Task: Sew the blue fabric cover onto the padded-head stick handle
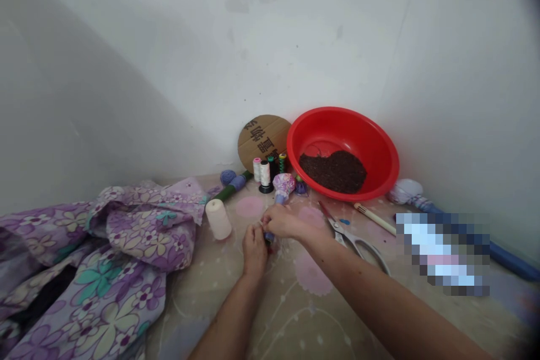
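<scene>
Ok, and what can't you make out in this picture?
Head view: middle of the floral-topped stick, hidden by the right hand.
Head view: what the left hand touches at its fingertips, too small and blurred.
Head view: pixelated item at right, masked by the blocks.
Head view: far end of the floral cloth, cut off by the left edge.
Head view: dark bits in the red basin, too small to identify.

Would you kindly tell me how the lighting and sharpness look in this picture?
In the head view, light is soft, with a slanting shadow across the left of the wall and a pale sheen inside the red basin; also in the head view, pixelation masks a patch at right, the top-right corner darkens, and detail between the left hand and right hand is unclear.
</scene>
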{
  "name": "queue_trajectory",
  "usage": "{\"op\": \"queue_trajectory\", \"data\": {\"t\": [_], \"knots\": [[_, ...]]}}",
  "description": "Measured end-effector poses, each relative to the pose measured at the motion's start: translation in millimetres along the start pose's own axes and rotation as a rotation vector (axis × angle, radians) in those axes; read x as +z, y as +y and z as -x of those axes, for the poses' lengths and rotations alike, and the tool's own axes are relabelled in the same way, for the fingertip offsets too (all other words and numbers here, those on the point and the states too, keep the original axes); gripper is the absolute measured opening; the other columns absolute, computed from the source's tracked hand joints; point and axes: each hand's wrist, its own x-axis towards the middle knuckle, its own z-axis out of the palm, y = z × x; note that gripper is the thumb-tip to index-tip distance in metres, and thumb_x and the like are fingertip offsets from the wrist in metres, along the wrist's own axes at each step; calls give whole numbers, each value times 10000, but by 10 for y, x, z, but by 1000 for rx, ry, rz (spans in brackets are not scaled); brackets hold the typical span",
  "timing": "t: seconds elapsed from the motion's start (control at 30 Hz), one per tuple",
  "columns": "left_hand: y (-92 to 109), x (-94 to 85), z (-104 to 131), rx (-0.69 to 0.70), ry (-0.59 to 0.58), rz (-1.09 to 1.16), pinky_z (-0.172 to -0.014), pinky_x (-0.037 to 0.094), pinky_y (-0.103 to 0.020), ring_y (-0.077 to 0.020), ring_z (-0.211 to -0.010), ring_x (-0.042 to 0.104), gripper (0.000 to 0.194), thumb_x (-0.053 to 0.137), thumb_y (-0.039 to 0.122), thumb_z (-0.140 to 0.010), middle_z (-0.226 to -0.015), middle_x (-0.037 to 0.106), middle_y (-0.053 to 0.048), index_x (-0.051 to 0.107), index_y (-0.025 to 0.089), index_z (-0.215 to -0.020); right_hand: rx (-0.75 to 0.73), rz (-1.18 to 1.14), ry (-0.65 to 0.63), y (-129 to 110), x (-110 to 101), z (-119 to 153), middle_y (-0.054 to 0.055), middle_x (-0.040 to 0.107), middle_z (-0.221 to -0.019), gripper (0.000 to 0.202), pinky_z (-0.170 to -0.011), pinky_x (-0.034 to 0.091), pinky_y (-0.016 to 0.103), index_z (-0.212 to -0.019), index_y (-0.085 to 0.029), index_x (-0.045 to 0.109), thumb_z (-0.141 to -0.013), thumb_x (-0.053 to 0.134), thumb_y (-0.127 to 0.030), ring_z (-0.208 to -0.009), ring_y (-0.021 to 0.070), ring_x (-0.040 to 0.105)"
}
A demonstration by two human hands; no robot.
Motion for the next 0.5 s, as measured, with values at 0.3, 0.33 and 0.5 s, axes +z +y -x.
{"op": "queue_trajectory", "data": {"t": [0.3, 0.33, 0.5], "knots": [[61, -5, 38, 44, 52, -60, -410, 286, -194, -85, -432, 361, 220, 369, 311, -743, -466, 359, 58, 372, 192, -558, 165, -194, 151, -56, 136, -124, 89, 638, -653, 59, -623, 365, 288, -518, -135, 622, -540, 570, -150, -733, 225, 540], [61, -2, 41, 29, 48, -60, -397, 279, -192, -83, -419, 354, 220, 371, 319, -741, -460, 349, 62, 365, 194, -561, 174, -230, 195, -41, 158, -146, 93, 638, -677, 60, -644, 366, 296, -517, -137, 615, -548, 564, -148, -769, 233, 532], [45, 10, 30, -5, -17, -48, -369, 280, -179, -72, -382, 356, 255, 394, 359, -726, -444, 333, 72, 332, 194, -541, 183, -483, 408, 98, 191, -198, 61, 623, -811, 117, -662, 389, 265, -654, -159, 566, -678, 454, -184, -783, 163, 526]]}}
